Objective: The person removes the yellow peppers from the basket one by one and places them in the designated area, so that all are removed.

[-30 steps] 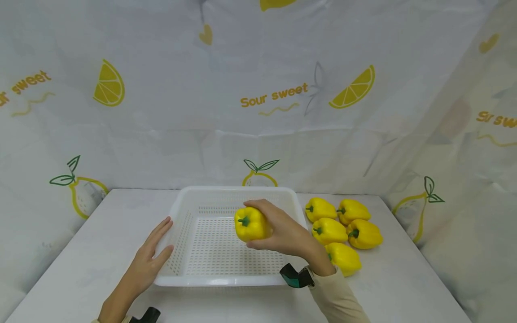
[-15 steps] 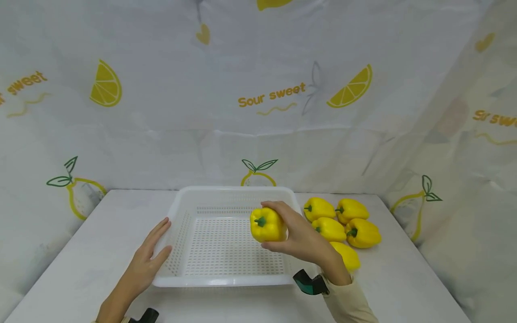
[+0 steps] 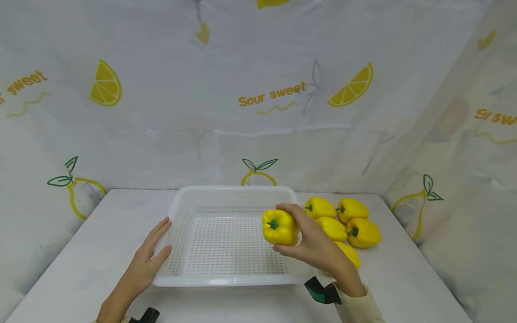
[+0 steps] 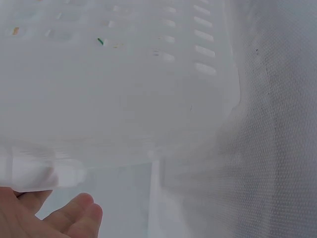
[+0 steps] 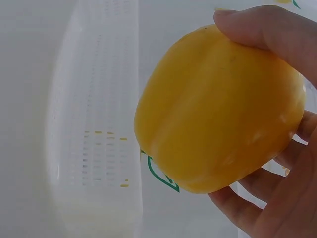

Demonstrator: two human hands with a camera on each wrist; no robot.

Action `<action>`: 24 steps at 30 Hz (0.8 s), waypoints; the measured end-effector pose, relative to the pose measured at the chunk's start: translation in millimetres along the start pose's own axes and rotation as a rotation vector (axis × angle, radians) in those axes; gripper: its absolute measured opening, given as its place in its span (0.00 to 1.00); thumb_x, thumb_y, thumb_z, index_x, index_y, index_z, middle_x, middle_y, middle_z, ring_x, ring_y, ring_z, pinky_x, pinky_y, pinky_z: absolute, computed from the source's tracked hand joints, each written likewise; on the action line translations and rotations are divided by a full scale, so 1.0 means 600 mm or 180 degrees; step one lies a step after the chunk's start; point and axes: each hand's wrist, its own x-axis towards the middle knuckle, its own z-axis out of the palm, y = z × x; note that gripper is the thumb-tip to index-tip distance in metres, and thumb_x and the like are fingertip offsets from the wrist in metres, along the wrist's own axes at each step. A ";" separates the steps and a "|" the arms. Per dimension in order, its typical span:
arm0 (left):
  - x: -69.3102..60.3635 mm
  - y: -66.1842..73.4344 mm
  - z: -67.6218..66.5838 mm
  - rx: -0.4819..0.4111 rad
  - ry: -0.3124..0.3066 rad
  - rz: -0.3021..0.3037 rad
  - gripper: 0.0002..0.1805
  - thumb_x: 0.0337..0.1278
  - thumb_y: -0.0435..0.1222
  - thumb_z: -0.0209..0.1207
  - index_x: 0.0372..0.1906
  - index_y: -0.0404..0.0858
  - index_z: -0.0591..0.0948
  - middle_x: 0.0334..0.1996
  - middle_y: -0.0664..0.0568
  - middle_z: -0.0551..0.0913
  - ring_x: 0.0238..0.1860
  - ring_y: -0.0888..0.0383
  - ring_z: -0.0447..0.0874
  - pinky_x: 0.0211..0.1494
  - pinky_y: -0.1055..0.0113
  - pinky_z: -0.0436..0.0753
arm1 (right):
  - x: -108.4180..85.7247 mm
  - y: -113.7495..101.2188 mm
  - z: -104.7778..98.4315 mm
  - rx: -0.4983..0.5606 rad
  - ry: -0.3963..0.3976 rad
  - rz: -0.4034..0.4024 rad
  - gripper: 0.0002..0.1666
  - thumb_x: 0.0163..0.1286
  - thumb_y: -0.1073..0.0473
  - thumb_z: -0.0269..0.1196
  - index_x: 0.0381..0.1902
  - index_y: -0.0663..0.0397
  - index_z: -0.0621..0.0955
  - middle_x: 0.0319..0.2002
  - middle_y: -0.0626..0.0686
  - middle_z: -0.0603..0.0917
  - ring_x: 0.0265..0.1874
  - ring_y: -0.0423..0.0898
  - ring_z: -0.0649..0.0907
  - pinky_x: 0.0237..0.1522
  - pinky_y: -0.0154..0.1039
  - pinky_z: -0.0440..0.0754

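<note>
My right hand [image 3: 313, 240] grips a yellow bell pepper [image 3: 280, 227] between thumb and fingers, its green stem facing left. The pepper hangs above the right side of a white perforated plastic basket [image 3: 226, 281]. In the right wrist view the pepper [image 5: 218, 109] fills the grasp, with the thumb on one side and the fingers on the other. My left hand [image 3: 143, 264] rests against the basket's left rim, its fingers extended. The left wrist view has the fingers [image 4: 74, 215] at the rim's underside. No pepper lies in the basket.
Several yellow bell peppers [image 3: 363, 233] lie on the white table [image 3: 404, 287] right of the basket; the right hand partly covers some. A printed white curtain [image 3: 181, 98] stands behind the table and along its sides.
My right hand has moved to the right with the pepper, from over the basket's middle to near its right side. My left hand has stayed at the left rim.
</note>
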 end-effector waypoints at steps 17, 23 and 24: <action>0.000 0.002 0.000 0.0040 0.0010 -0.0063 0.33 0.69 0.34 0.53 0.76 0.36 0.58 0.79 0.40 0.49 0.77 0.29 0.43 0.61 0.17 0.53 | -0.031 0.020 -0.025 -0.0393 0.0358 -0.0129 0.48 0.49 0.59 0.79 0.67 0.46 0.69 0.62 0.49 0.75 0.56 0.46 0.77 0.58 0.53 0.83; -0.001 0.002 0.001 0.0039 0.0004 -0.0049 0.33 0.70 0.34 0.52 0.76 0.36 0.58 0.79 0.40 0.49 0.77 0.29 0.43 0.60 0.16 0.53 | -0.045 0.031 -0.039 -0.0479 0.0402 -0.0188 0.50 0.47 0.61 0.80 0.68 0.47 0.69 0.63 0.50 0.75 0.58 0.47 0.77 0.62 0.51 0.81; -0.001 0.002 0.000 0.0038 0.0004 -0.0049 0.33 0.70 0.34 0.52 0.76 0.36 0.58 0.79 0.40 0.49 0.77 0.28 0.43 0.60 0.16 0.53 | -0.048 0.033 -0.042 -0.0510 0.0416 -0.0200 0.51 0.47 0.62 0.80 0.68 0.47 0.69 0.63 0.50 0.75 0.58 0.46 0.77 0.62 0.49 0.81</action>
